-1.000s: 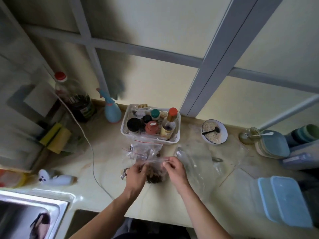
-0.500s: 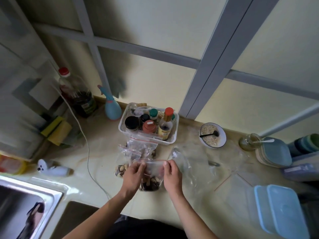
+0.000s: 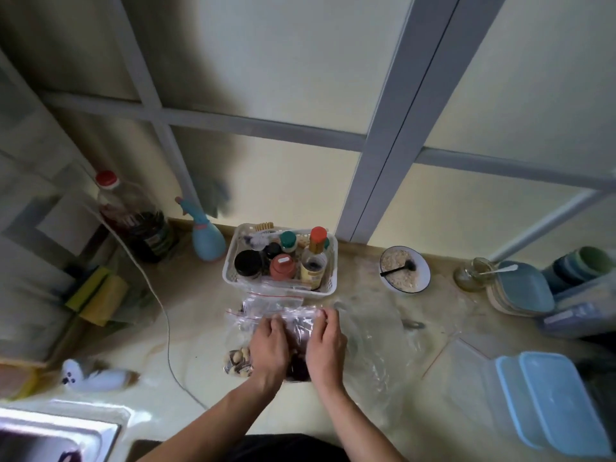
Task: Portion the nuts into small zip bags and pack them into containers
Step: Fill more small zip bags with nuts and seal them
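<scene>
My left hand (image 3: 269, 345) and my right hand (image 3: 325, 345) both pinch the top edge of a small clear zip bag (image 3: 299, 331) with dark nuts in its bottom, held over the counter. Another filled bag of pale nuts (image 3: 238, 360) lies just left of my left hand. More small zip bags with red strips (image 3: 266, 300) lie behind, in front of the white basket. A large clear plastic bag (image 3: 376, 341) is spread on the counter to the right. Light blue lidded containers (image 3: 550, 401) stand at the right front.
A white basket (image 3: 233, 278) of jars and bottles stands at the back. A bowl of oats with a black spoon (image 3: 405, 268), a glass jar (image 3: 471, 275) and stacked blue plates (image 3: 523, 291) lie right. A blue spray bottle (image 3: 208, 240), oil bottle (image 3: 133, 221), white cable (image 3: 166, 328) and sink (image 3: 50, 435) are left.
Both hands have stayed on the bag's top edge, shifting slightly along it. The camera view has drifted a little, moving the scene to the left.
</scene>
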Demonstrator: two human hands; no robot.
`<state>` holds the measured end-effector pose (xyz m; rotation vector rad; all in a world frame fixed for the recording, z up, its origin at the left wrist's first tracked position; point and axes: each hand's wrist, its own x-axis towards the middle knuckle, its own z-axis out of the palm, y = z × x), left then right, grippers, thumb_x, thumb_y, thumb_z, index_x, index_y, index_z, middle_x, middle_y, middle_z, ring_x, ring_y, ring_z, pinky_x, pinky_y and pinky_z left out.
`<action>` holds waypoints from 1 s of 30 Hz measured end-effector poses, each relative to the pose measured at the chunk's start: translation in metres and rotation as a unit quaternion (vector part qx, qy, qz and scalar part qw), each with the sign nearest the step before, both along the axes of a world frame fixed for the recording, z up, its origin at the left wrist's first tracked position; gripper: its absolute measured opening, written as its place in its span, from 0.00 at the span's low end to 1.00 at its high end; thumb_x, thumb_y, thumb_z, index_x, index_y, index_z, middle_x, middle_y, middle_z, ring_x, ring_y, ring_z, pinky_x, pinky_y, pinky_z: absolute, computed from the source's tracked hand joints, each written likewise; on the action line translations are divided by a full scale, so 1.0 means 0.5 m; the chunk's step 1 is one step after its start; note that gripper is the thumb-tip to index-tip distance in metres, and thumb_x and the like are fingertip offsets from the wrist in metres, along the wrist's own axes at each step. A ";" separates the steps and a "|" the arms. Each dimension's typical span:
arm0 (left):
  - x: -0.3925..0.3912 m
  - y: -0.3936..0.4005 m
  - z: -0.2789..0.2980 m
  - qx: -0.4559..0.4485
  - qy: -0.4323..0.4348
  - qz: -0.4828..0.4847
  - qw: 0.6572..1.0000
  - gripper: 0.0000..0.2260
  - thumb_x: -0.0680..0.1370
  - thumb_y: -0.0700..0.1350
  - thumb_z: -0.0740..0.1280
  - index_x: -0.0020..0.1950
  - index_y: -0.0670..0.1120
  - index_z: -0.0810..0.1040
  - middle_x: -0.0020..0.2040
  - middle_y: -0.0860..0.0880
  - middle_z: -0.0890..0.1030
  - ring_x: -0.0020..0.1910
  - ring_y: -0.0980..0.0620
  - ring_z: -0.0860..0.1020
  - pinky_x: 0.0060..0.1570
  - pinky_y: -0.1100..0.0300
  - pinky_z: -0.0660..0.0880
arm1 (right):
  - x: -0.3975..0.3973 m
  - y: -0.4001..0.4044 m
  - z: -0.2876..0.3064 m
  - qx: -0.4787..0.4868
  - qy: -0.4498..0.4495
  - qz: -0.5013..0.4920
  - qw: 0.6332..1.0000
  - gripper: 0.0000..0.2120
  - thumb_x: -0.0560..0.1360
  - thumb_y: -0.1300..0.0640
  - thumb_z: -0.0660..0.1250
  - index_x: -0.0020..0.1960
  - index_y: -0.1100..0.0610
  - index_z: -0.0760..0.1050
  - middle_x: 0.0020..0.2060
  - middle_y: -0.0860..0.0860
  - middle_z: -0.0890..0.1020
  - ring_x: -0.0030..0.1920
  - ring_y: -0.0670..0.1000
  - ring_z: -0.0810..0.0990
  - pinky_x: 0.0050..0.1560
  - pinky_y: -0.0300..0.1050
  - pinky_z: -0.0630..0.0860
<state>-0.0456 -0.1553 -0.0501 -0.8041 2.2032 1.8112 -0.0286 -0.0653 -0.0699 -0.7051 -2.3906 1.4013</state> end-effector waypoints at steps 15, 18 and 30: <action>-0.026 -0.002 0.030 0.052 -0.003 0.061 0.997 0.19 0.85 0.46 0.56 0.41 0.35 0.76 0.22 0.47 0.75 0.18 0.55 0.71 0.20 0.66 0.67 | -0.016 -0.028 0.025 -0.001 -0.021 -0.053 0.998 0.15 0.85 0.53 0.60 0.54 0.58 0.84 0.46 0.52 0.88 0.48 0.49 0.80 0.42 0.35 0.66; -0.026 -0.004 0.045 0.033 0.022 0.058 0.998 0.20 0.86 0.44 0.56 0.41 0.33 0.77 0.23 0.47 0.75 0.17 0.59 0.71 0.19 0.70 0.64 | -0.025 -0.029 0.026 -0.025 -0.034 -0.042 0.998 0.18 0.85 0.47 0.59 0.42 0.52 0.80 0.36 0.49 0.84 0.37 0.46 0.78 0.42 0.42 0.70; -0.041 -0.015 0.028 -0.057 0.065 0.031 0.996 0.21 0.85 0.52 0.55 0.38 0.45 0.76 0.34 0.47 0.80 0.36 0.47 0.78 0.39 0.54 0.71 | -0.024 -0.064 0.099 -0.089 -0.090 -0.077 0.989 0.22 0.86 0.46 0.53 0.42 0.57 0.75 0.36 0.52 0.82 0.41 0.57 0.80 0.44 0.52 0.73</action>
